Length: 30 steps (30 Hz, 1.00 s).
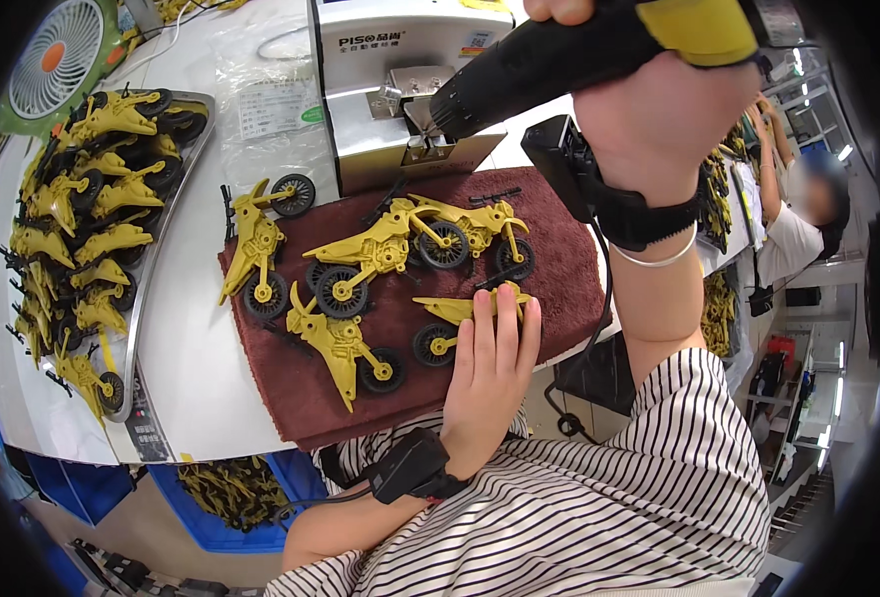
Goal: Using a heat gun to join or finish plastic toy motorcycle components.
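My right hand [654,109] is wrapped round a black and yellow electric screwdriver [540,65] held high at the right. The screwdriver's front end meets the metal outlet of a grey screw feeder [400,60]; its very tip is hard to make out. On a brown towel [559,289], the fingers of my left hand [490,373] lie close together over a yellow toy motorcycle [445,308] with black wheels, holding it against the cloth. That thumb is hidden. Several similar toy motorcycles [385,244] lie beside and beyond it.
A tray [204,134] heaped with toy motorcycles stands at the left, near a green fan [57,60]. Below the table edge is a blue bin [201,527] of yellow and black parts. A co-worker [808,214] is at the far right. A cable [607,279] hangs by my right wrist.
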Tool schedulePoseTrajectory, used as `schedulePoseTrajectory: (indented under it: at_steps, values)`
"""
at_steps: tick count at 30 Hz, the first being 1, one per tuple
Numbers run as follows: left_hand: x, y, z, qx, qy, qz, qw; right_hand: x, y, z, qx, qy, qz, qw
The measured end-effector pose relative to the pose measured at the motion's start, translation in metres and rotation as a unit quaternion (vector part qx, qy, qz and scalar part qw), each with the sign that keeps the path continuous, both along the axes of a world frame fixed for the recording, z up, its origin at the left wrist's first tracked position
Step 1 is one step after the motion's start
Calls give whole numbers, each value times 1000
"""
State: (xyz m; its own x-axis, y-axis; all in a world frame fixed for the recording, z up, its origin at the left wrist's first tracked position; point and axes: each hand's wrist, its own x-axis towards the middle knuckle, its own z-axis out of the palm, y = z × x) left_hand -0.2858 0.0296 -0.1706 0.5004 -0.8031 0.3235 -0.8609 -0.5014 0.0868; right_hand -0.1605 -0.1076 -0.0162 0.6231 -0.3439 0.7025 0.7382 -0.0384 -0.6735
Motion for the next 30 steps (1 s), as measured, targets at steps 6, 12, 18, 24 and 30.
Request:
schedulePoseTrajectory:
  at_steps: [6,12,18,24,30]
  values:
    - [4,1,0,-25,-7,11,1000,-1,8,-5,-8,9,-31,999]
    - [-2,0,-7,-13,-7,15,1000,-77,15,-5,-6,157,236,959]
    - [1,-2,-7,-55,16,12,998,-99,35,-16,-60,170,207,961]
    - [4,1,-8,-90,15,24,996,-96,40,-31,-53,205,177,961]
    - [6,-1,2,-104,21,18,994,-102,44,-30,-100,183,152,966]
